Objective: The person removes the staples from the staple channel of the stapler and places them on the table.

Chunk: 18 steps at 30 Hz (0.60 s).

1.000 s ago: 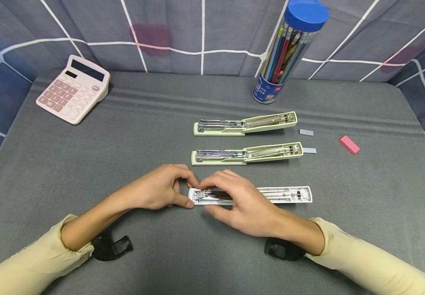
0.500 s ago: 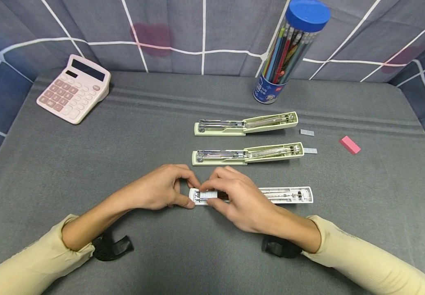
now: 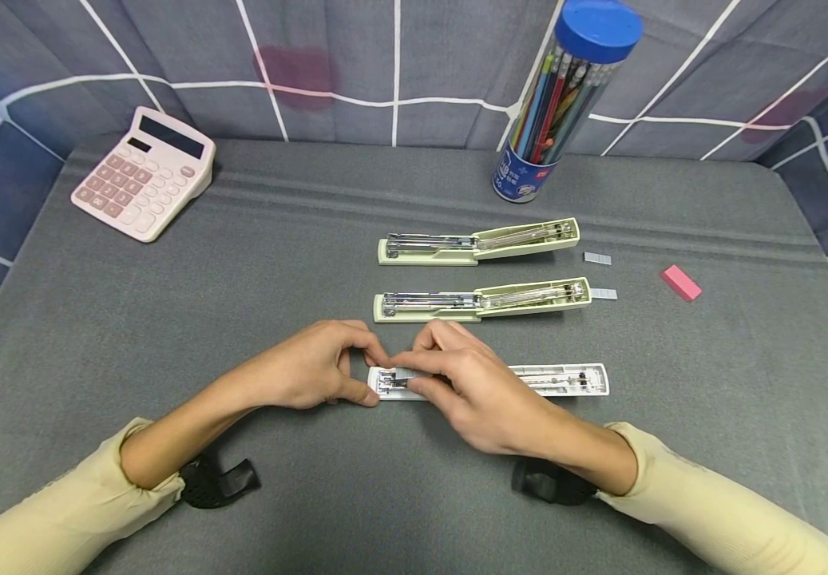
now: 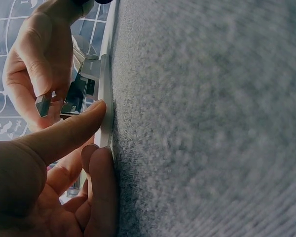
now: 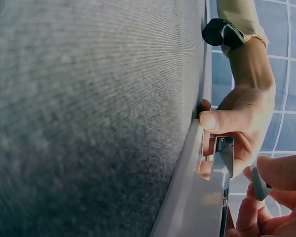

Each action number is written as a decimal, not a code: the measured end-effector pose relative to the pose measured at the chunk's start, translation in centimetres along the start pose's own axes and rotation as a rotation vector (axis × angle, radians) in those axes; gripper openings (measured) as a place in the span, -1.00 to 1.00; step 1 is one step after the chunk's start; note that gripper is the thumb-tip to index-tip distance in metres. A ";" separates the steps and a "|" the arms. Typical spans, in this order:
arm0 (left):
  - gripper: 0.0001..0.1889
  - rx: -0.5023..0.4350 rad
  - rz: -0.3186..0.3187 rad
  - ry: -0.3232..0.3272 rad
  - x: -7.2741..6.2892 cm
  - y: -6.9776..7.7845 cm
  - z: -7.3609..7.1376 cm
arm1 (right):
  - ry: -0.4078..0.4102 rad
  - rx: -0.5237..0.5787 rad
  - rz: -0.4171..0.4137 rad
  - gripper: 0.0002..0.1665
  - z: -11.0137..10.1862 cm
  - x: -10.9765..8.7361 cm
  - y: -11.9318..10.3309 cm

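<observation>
A white stapler [image 3: 560, 380] lies opened out flat on the grey table, metal parts facing up. Its left end is held between the thumb and fingers of my left hand [image 3: 313, 363]. My right hand [image 3: 478, 391] pinches a short strip of staples [image 3: 405, 373] just over the stapler's metal channel. In the left wrist view the staple strip [image 4: 42, 105] is clear of the metal channel [image 4: 75, 96]. The right wrist view shows the strip [image 5: 259, 184] under my right thumb [image 5: 283, 173]. My right hand hides the stapler's middle.
Behind lie two opened pale green staplers, one nearer [image 3: 428, 302] and one farther [image 3: 428, 247]. Two staple strips [image 3: 596, 258] and a pink eraser [image 3: 682, 283] lie to the right. A pencil tub [image 3: 521, 172] and a pink calculator [image 3: 144, 176] stand at the back.
The staple strip has come away from the stapler's left end, shifted slightly right and tilted in my right fingers. My left hand keeps its place on the stapler.
</observation>
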<state>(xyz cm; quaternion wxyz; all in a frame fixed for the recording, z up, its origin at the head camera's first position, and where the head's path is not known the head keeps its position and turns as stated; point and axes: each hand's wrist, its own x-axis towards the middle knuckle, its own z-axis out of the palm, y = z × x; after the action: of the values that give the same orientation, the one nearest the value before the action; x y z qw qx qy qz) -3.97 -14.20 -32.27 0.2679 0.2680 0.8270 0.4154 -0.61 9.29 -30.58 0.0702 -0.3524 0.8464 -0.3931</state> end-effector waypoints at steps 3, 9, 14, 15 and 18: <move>-0.71 0.000 -0.005 -0.004 0.0 0.0 0.0 | -0.011 0.036 0.021 -0.72 -0.3 0.0 0.0; -0.70 0.000 -0.015 -0.009 0.1 0.1 -0.1 | -0.010 0.119 0.062 -0.76 -1.2 -0.4 0.2; -0.69 0.000 -0.017 -0.010 0.0 0.1 -0.1 | 0.007 0.132 0.043 -0.76 -2.9 -1.0 0.4; -0.69 -0.002 -0.019 -0.010 0.0 0.2 -0.1 | 0.015 0.128 0.033 -0.76 -3.2 -1.2 0.4; -0.69 -0.005 -0.019 -0.006 -0.1 0.2 0.0 | 0.043 0.117 0.006 -0.74 -4.2 -1.7 0.7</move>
<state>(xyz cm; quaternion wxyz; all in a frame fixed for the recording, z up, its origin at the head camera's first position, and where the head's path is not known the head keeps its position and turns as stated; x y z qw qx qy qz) -3.92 -14.16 -32.11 0.2747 0.2609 0.8277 0.4141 -1.38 13.27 -28.49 0.0738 -0.3365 0.8243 -0.4492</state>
